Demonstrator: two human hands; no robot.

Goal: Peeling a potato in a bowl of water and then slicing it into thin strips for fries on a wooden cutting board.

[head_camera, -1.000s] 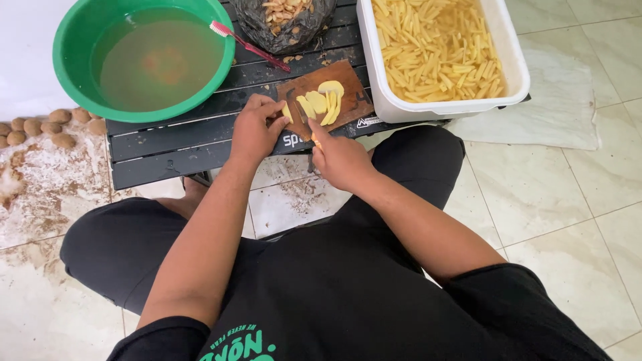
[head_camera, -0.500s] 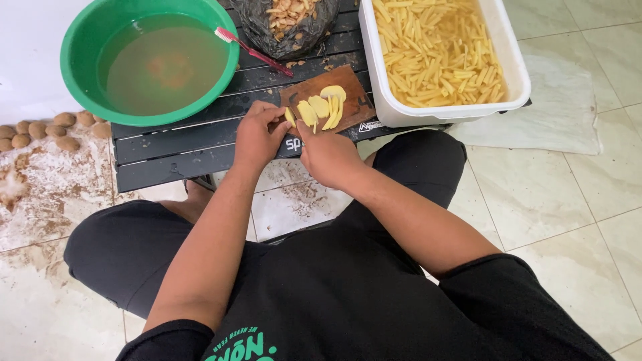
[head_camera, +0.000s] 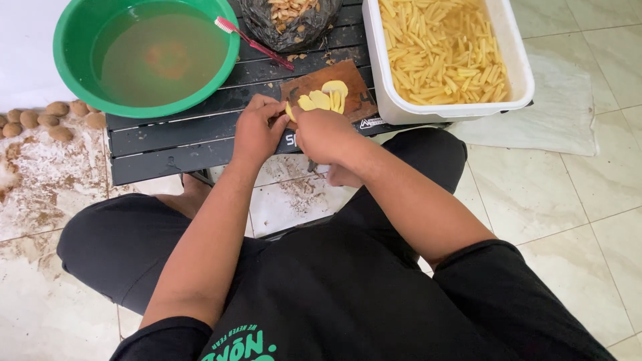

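Both hands meet at the near edge of a small brown wooden cutting board [head_camera: 348, 73] on a black slatted metal table [head_camera: 174, 137]. The left hand [head_camera: 257, 130] has its fingers curled together, pinching a pale yellow potato slice [head_camera: 289, 111]. The right hand [head_camera: 326, 134] lies just beside it, fingers closed; whether it grips anything I cannot tell. More yellow potato slices [head_camera: 324, 99] lie just beyond the fingertips.

green basin [head_camera: 67, 63] of murky water | toothbrush [head_camera: 251, 41] | peel bag [head_camera: 267, 30], probably | whole potatoes [head_camera: 47, 120]
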